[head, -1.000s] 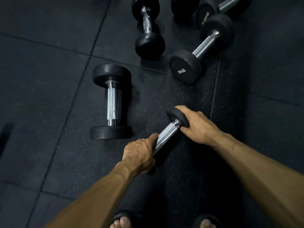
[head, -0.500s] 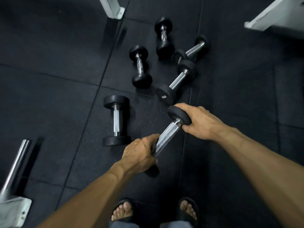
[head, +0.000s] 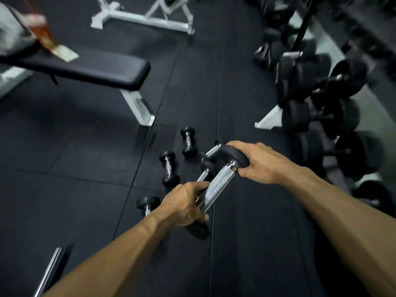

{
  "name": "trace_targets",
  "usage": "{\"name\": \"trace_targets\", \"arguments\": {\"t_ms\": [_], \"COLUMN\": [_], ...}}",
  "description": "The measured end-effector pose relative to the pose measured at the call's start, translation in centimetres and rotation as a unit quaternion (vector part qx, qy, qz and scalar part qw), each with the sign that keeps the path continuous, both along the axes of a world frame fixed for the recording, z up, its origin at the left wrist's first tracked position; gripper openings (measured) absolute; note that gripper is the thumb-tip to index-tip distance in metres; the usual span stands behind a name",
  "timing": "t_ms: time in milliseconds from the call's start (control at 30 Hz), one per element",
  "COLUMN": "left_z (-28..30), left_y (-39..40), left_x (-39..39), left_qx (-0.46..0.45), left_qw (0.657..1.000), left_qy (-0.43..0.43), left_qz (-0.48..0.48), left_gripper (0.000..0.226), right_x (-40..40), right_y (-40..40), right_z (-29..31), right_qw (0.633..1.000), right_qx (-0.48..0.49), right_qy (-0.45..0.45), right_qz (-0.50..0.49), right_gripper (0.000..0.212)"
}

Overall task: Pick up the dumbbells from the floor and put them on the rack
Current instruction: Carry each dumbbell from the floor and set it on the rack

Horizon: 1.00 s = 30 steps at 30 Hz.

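I hold one black dumbbell (head: 218,185) with a knurled chrome handle, lifted well above the floor and tilted. My left hand (head: 184,205) grips the lower part of the handle, just above the lower head. My right hand (head: 260,161) grips the upper black head. Several more dumbbells lie on the dark rubber floor below: one (head: 188,141) farthest off, one (head: 169,168) left of centre, one (head: 147,203) partly hidden by my left wrist, and others behind the held one. The dumbbell rack (head: 321,103) stands at the right, loaded with black dumbbells.
A black padded bench (head: 90,69) on a white frame stands at the upper left. Another white frame (head: 147,18) is at the top. A chrome bar (head: 49,273) lies at the lower left. Open floor stretches between the bench and the rack.
I have stood up with the dumbbell: the view rose and pulled back, the floor dumbbells look smaller, and the bench and rack have come into sight. Both grips are unchanged.
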<state>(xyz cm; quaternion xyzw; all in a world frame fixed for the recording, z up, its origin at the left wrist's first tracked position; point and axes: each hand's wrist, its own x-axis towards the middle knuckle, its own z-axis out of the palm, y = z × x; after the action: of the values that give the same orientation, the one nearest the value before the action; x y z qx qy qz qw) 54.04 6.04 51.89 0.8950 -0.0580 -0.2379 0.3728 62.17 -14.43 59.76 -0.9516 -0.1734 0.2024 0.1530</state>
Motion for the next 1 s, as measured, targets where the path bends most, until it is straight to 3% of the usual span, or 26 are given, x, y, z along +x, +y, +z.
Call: {"name": "trace_targets", "arguments": {"t_ms": [300, 500, 700, 867, 1000], "left_z": [19.0, 26.6, 28.8, 26.1, 24.9], "left_y": [-2.6, -10.6, -23.7, -37.6, -47.9], "left_x": [5.9, 7.3, 9.4, 11.3, 12.7], "left_qx": [-0.005, -0.073, -0.087, -0.121, -0.127], "left_qw": [0.992, 0.98, 0.968, 0.963, 0.953], "left_qy": [-0.116, -0.137, -0.12, -0.094, -0.071], "left_qz": [-0.046, -0.127, -0.203, -0.223, -0.265], "left_gripper": [0.064, 0.068, 0.063, 0.069, 0.07], "right_x": [1.0, -0.3, -1.7, -0.8, -0.6], "right_y": [-4.2, -12.5, -25.2, -37.5, -47.7], "right_z": [19.8, 28.0, 31.0, 30.7, 29.2], "right_qw": [0.988, 0.981, 0.98, 0.977, 0.97], "right_qx": [0.016, 0.0, 0.002, -0.038, -0.044], "right_qy": [-0.144, -0.174, -0.135, -0.127, -0.113], "right_qz": [-0.047, -0.089, -0.147, -0.165, -0.21], "right_gripper": [0.06, 0.054, 0.05, 0.036, 0.041]}}
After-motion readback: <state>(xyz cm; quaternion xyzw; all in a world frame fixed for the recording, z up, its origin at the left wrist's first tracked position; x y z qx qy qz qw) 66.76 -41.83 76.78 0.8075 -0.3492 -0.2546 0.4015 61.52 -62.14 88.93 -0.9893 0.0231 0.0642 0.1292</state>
